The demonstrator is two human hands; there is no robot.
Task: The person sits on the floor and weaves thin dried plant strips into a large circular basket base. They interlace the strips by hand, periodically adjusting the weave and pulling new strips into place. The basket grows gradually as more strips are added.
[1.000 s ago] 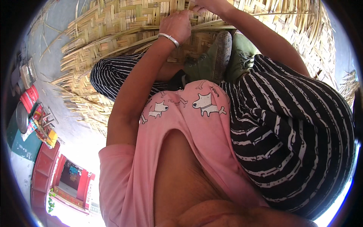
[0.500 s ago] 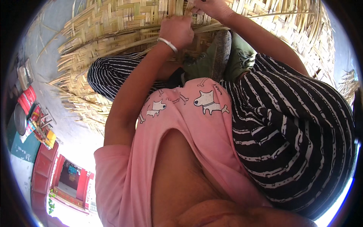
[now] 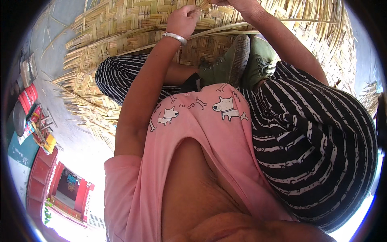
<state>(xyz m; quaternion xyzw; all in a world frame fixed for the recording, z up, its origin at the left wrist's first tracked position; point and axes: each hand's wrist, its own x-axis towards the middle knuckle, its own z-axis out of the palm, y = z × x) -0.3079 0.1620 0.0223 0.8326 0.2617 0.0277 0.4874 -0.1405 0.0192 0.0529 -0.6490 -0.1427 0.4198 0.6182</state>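
Two hands [image 3: 183,20] over woven mat [image 3: 125,24]

Lower-L floor [image 3: 90,151] blown out (v. bright), edges dark & warped.

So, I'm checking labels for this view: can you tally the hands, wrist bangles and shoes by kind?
Left hand and right hand, over woven matting: 2
Silvery bangle, on the left wrist: 1
Green shoes: 2
Total: 5
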